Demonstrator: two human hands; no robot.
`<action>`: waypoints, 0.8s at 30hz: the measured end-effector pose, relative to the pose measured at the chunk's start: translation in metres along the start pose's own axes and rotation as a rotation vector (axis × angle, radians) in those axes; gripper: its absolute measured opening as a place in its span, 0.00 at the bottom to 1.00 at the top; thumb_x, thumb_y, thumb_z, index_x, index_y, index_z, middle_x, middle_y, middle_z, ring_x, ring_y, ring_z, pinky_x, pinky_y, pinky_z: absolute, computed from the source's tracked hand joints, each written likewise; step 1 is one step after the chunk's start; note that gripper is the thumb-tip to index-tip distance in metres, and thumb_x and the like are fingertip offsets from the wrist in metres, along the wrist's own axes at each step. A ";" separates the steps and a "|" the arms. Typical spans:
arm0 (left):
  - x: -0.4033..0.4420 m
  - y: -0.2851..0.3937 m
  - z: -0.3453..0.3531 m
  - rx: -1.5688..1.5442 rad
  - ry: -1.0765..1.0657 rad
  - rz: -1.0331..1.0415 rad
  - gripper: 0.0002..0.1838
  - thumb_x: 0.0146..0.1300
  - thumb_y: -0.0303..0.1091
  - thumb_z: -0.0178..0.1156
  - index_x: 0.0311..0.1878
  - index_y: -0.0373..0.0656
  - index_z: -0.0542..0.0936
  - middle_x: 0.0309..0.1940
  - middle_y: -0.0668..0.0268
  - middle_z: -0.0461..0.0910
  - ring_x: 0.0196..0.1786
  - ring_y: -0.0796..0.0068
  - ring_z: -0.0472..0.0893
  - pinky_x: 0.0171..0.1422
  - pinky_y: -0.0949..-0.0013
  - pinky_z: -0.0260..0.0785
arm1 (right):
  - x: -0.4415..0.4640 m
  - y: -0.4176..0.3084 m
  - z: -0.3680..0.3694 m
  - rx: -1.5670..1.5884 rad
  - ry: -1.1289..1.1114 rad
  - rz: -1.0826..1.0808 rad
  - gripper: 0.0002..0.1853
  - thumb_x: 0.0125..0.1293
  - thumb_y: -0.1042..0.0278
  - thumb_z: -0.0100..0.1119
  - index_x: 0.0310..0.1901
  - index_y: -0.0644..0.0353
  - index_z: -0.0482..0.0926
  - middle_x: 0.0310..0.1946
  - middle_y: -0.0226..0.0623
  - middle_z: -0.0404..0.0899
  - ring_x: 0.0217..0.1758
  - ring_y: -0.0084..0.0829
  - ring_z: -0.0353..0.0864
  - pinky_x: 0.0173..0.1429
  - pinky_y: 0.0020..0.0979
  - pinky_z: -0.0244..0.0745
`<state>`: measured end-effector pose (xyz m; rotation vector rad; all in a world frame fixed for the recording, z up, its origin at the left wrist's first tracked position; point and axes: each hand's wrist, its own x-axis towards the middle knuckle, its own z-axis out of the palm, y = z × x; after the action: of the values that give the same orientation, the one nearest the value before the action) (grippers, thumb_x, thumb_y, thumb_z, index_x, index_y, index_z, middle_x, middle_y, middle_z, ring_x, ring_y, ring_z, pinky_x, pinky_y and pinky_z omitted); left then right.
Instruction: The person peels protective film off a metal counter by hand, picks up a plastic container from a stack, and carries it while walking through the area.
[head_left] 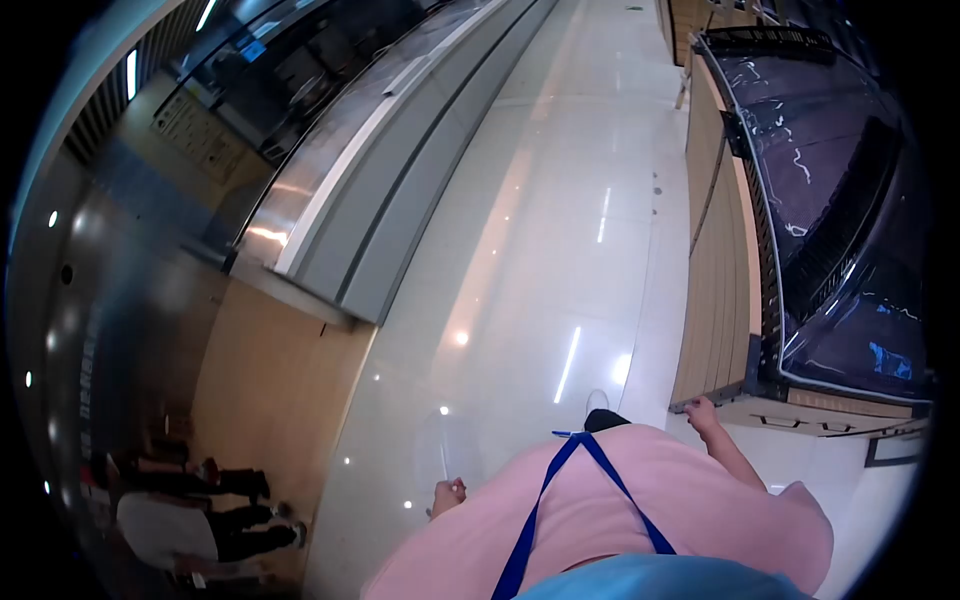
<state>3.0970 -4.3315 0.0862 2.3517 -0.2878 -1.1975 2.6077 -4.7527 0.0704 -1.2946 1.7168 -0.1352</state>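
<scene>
My left hand (448, 496) hangs low beside my pink top (640, 490), over the shiny floor. Its fingers are curled closed, and a faint pale streak rises above it, which may be a thin object or a floor reflection. My right hand (701, 412) is at the near corner of a wood-panelled display counter (715, 340), its fingers curled in. Whether it touches the counter edge I cannot tell, and anything inside the fingers is too small to make out. A blue lanyard (530, 510) lies across my chest. One shoe tip (597, 398) shows ahead.
A long grey counter (400, 210) runs along the left, ending in a wooden section (270, 380). Dark plastic covers (800, 180) lie over the right counter. People (175, 525) stand at lower left. Glossy pale floor (540, 230) stretches ahead between the counters.
</scene>
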 end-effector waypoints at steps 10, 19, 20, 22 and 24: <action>0.285 0.377 -0.016 -0.774 0.010 -0.511 0.07 0.52 0.25 0.49 0.35 0.35 0.70 0.29 0.55 0.76 0.23 0.75 0.76 0.22 0.79 0.66 | 0.295 -0.486 0.002 -0.107 0.001 -0.430 0.23 0.56 0.63 0.58 0.52 0.65 0.70 0.39 0.49 0.79 0.45 0.41 0.78 0.50 0.35 0.72; 0.589 0.773 -0.038 -1.085 0.064 -0.599 0.13 0.49 0.24 0.47 0.41 0.37 0.65 0.27 0.57 0.76 0.22 0.74 0.77 0.18 0.79 0.67 | 0.507 -0.501 -0.055 -0.327 -0.137 0.425 0.14 0.57 0.64 0.52 0.34 0.66 0.80 0.29 0.48 0.80 0.34 0.38 0.82 0.38 0.36 0.76; 0.617 0.814 -0.036 -1.096 0.067 -0.605 0.14 0.49 0.24 0.47 0.41 0.38 0.65 0.27 0.57 0.76 0.22 0.73 0.77 0.18 0.79 0.67 | 0.532 -0.444 -0.048 -0.192 -0.153 0.409 0.14 0.58 0.65 0.49 0.35 0.66 0.80 0.28 0.46 0.80 0.30 0.35 0.81 0.33 0.36 0.76; 0.684 0.910 -0.025 -1.125 0.065 -0.609 0.15 0.48 0.23 0.46 0.43 0.38 0.64 0.27 0.57 0.76 0.21 0.73 0.77 0.17 0.79 0.67 | 0.562 -0.428 -0.047 -0.126 0.015 0.847 0.16 0.62 0.65 0.44 0.43 0.66 0.78 0.31 0.40 0.81 0.27 0.33 0.81 0.27 0.35 0.74; 0.750 1.005 -0.012 -1.164 0.073 -0.625 0.17 0.47 0.23 0.46 0.44 0.39 0.63 0.26 0.57 0.75 0.21 0.73 0.77 0.17 0.80 0.67 | 0.641 -0.473 -0.063 0.081 0.149 0.906 0.17 0.63 0.64 0.41 0.43 0.65 0.78 0.31 0.41 0.80 0.25 0.34 0.80 0.25 0.36 0.73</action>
<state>3.5826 -5.4880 0.0749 1.4157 0.9817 -1.0571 2.8939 -5.4942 -0.0102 -0.3623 2.2369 0.2310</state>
